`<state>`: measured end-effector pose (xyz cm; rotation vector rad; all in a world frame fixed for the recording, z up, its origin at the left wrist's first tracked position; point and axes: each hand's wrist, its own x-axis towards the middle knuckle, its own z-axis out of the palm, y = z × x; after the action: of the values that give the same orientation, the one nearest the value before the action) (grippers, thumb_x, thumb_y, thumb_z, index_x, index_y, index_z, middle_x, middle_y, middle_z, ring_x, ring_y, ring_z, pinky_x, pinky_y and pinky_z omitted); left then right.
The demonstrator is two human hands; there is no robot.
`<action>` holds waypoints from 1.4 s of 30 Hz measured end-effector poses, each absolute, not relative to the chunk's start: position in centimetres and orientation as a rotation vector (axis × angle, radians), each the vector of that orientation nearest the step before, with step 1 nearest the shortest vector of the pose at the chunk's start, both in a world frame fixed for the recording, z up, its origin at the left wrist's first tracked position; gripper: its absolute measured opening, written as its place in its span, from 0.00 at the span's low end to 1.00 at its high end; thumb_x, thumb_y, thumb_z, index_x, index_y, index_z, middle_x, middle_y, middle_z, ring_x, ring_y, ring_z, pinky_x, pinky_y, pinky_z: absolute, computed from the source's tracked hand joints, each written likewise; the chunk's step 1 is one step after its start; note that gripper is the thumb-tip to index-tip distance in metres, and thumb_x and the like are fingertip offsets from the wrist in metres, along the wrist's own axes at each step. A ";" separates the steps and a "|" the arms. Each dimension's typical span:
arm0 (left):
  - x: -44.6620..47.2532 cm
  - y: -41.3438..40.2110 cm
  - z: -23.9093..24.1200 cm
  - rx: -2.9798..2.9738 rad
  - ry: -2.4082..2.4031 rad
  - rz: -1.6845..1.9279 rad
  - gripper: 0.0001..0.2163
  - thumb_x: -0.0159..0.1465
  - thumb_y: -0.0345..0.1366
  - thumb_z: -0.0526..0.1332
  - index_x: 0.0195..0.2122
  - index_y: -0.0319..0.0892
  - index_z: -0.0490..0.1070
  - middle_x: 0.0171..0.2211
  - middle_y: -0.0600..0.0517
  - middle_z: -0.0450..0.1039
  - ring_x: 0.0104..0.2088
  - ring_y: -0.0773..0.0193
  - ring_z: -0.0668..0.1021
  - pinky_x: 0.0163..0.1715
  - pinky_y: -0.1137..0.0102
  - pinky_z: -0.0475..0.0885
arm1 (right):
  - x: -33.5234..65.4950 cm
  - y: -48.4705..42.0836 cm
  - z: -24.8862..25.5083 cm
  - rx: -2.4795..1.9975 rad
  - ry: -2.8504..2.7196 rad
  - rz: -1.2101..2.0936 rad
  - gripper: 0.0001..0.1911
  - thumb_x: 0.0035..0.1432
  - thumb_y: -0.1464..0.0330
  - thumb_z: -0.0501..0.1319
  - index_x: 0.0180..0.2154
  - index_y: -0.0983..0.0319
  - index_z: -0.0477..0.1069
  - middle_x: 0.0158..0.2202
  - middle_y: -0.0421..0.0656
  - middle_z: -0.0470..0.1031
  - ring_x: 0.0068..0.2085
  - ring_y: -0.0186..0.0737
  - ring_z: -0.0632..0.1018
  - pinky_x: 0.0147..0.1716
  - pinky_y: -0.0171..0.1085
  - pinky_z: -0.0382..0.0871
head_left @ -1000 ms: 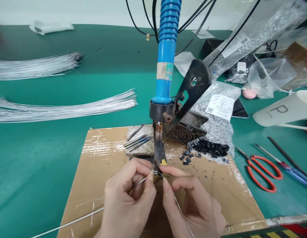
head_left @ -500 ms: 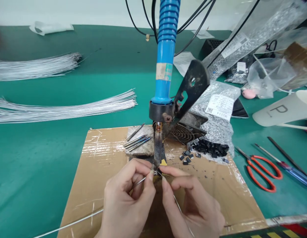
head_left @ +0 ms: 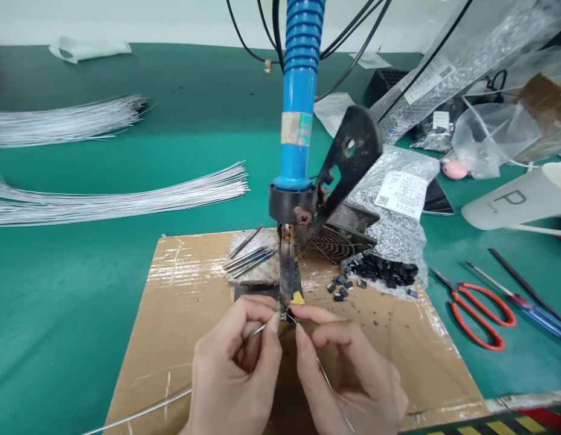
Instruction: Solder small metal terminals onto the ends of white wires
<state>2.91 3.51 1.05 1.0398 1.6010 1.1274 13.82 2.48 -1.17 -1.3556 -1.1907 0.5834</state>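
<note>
Two bare hands met beneath the tip of an upright soldering iron (head_left: 301,90) with a blue handle, low in the middle of the view. The left hand (head_left: 237,368) pinched a white wire (head_left: 148,408) between thumb and forefinger, its end close by the tip and its length trailing out to the lower left. The right hand (head_left: 352,368) gripped a thin silvery wire (head_left: 324,373) between thumb and bent fingers, the forefinger reaching towards a small dark piece (head_left: 288,316) under the tip; the exact contact there was too small to make out.

A black metal bracket (head_left: 352,151) held the iron over a sheet of cardboard (head_left: 180,320) on a green tabletop (head_left: 58,302). Behind the left hand, metal rods (head_left: 250,263) lay on a greyish block (head_left: 257,279). To the right, small black parts (head_left: 384,270) were heaped on clear plastic, with red-handled scissors (head_left: 479,314) and a screwdriver (head_left: 529,308) beyond. Two bundles of white wires (head_left: 139,202) stretched across the left side.
</note>
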 end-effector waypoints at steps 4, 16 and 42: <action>3.0 3.5 1.2 1.027 1.597 1.131 0.04 0.66 0.34 0.65 0.33 0.45 0.76 0.36 0.53 0.78 0.31 0.69 0.81 0.33 0.81 0.77 | 13.6 2.6 -1.1 -1.350 -1.174 0.570 0.08 0.59 0.75 0.67 0.30 0.58 0.72 0.39 0.40 0.86 0.36 0.33 0.86 0.41 0.26 0.79; 2.8 3.8 1.2 1.061 1.596 1.097 0.06 0.67 0.35 0.64 0.32 0.43 0.76 0.37 0.51 0.78 0.28 0.69 0.79 0.28 0.79 0.76 | 13.8 2.5 -1.3 -1.365 -1.204 0.563 0.07 0.59 0.75 0.67 0.31 0.59 0.74 0.39 0.43 0.87 0.34 0.36 0.86 0.37 0.29 0.81; 2.5 3.5 0.7 1.143 1.573 1.153 0.06 0.67 0.33 0.64 0.31 0.46 0.75 0.37 0.57 0.75 0.20 0.75 0.62 0.37 0.80 0.77 | 13.3 2.7 -1.1 -1.337 -1.170 0.524 0.09 0.57 0.78 0.68 0.31 0.59 0.74 0.38 0.40 0.86 0.33 0.33 0.85 0.38 0.28 0.80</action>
<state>2.51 3.52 0.69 1.1427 1.5726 1.1534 13.32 2.69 -1.09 -1.3371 -1.1705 0.5237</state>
